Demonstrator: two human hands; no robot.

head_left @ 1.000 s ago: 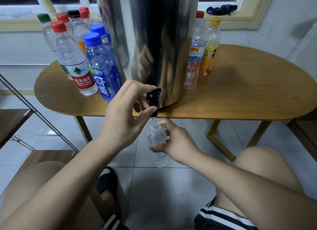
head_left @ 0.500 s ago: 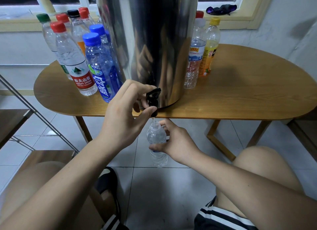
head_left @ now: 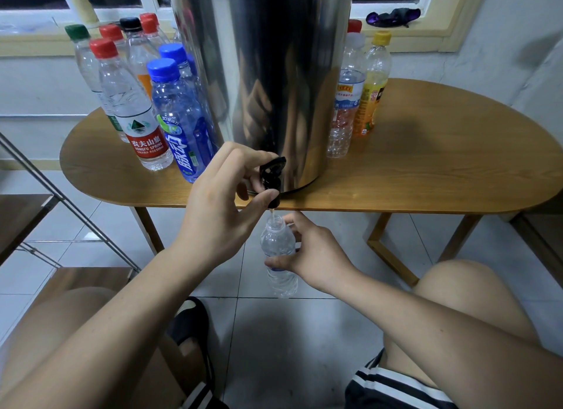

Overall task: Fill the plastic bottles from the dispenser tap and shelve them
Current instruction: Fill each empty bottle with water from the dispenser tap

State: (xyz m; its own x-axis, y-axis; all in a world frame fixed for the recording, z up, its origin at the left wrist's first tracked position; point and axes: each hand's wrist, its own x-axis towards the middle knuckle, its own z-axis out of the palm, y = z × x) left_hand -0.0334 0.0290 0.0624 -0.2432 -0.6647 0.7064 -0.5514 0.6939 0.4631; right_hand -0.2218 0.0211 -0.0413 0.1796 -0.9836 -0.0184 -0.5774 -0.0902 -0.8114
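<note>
While the left hand [head_left: 219, 207] pinches the tap [head_left: 271, 177] lever, we note the right hand [head_left: 313, 256] with its grip clamped round the bottle [head_left: 278, 247] — held directly beneath, below the desk [head_left: 426, 164] edge. Thin, soft plastic, we judge — heavier once full; hold mid-body, lightly.

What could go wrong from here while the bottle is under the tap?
1. The bottle has a narrow mouth and hangs in the air below the tap, held only by the right hand. A small drift could send water onto the floor tiles.
2. The left hand grips the tap, and the fill level is hard to read through the clear plastic, so the bottle may overflow.
</note>
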